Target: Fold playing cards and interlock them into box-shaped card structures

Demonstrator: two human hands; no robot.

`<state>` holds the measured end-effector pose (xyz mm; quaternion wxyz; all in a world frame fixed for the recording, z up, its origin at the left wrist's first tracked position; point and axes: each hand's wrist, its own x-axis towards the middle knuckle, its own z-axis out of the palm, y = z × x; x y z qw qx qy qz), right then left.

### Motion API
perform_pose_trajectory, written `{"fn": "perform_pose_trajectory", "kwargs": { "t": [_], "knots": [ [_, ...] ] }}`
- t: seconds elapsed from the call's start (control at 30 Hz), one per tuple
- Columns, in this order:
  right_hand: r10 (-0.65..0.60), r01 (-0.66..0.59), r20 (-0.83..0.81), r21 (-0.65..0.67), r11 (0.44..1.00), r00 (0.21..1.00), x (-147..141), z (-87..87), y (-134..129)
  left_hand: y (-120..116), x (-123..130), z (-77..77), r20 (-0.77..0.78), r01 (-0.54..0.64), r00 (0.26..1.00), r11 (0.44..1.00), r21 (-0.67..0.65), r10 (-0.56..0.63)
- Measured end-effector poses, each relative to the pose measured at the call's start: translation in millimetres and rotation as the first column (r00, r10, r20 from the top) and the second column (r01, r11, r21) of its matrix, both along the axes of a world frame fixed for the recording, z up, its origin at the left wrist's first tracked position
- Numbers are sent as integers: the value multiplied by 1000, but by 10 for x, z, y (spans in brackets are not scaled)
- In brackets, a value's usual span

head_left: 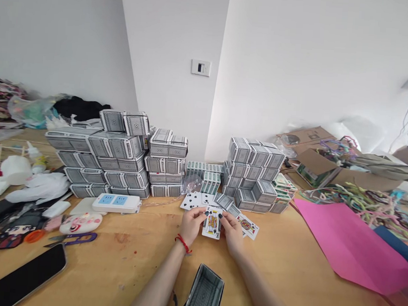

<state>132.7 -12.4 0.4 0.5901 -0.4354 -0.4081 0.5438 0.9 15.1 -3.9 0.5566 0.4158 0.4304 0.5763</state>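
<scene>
The king card (pixel 212 224) is held above the middle of the table (pixel 118 277), face toward the wearer, its long axis running from the near edge toward the far edge. Both hands—left (pixel 192 226) and right (pixel 231 229)—pinch its opposite long sides between thumb and fingers. An open-topped card box (pixel 205 288) lies between the forearms toward the near edge; its patterned inner walls are visible. A cardboard box (pixel 366 178) toward the far right corner contains tangled cords (pixel 342 151). Loose cards (pixel 192 201) overlap directly beyond the hands—between them and the far edge. Card-block stacks stand left (pixel 123 149) and right (pixel 254 159) of centre. Scissors (pixel 84 239) and a phone (pixel 24 278) occupy the left side; a pink sheet (pixel 354 247), the right.
</scene>
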Motion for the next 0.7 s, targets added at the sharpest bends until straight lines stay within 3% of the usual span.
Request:
{"fn": "perform_pose_trajectory", "kwargs": {
  "t": [0.43, 0.7],
  "knots": [
    [10, -11, 22, 20, 1000, 1000, 30, -24, 2, -42, -37, 81, -157, -36, 987, 998, 48, 43],
    [20, -21, 35, 29, 999, 999, 37, -43, 7, -42, -40, 79, -147, -29, 989, 998, 53, 36]
  ]
}}
